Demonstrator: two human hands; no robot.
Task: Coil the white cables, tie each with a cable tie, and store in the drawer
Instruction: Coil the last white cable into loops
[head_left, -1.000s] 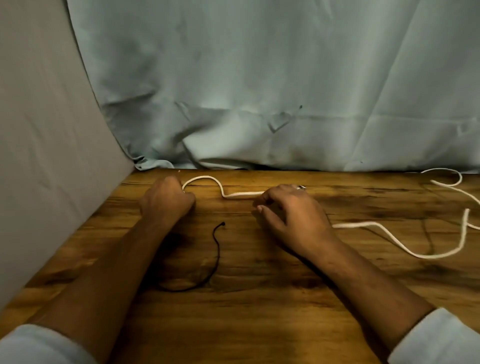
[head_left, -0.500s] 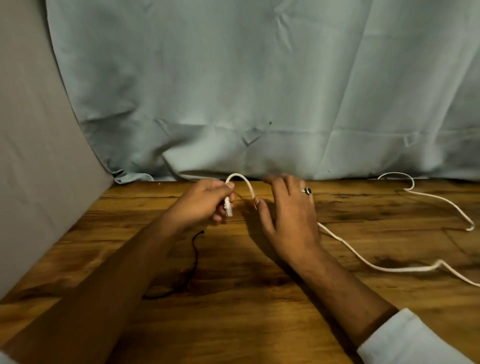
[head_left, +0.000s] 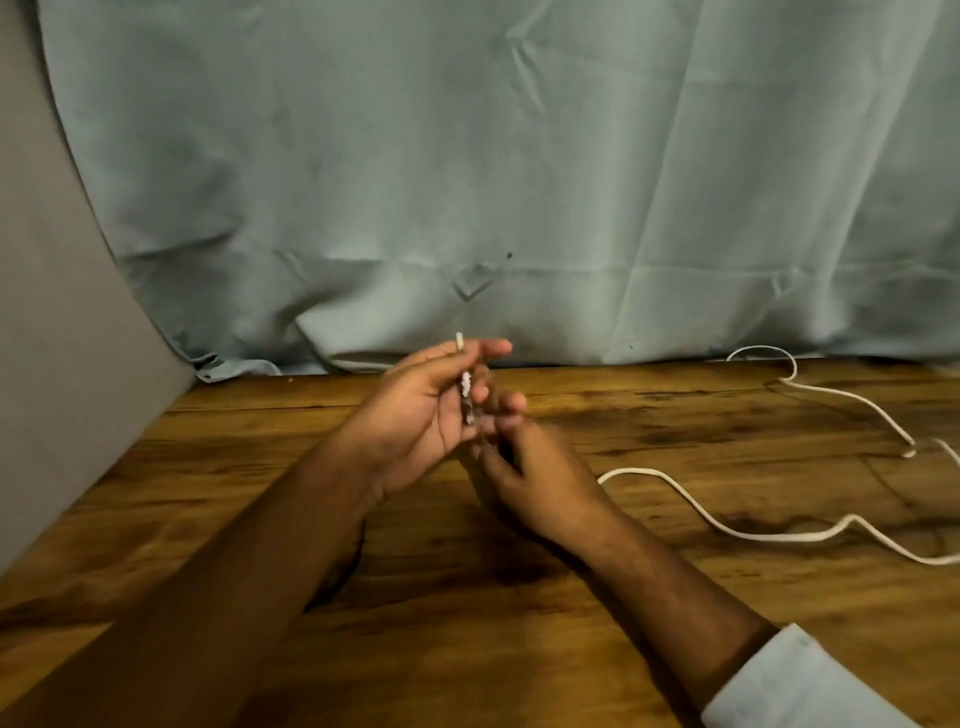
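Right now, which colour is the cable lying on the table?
White cable, clearest in the head view.

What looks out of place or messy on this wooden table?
Only the white cable: it sprawls uncoiled in loose waves across the right side of the table, one end raised in the left hand, with the right hand beside it. A thin black cord peeks from under the left forearm. Nothing looks damaged or spilled.

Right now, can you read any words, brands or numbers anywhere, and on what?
None. The cable, its plug in the left hand, the table and the cloth show no writing.
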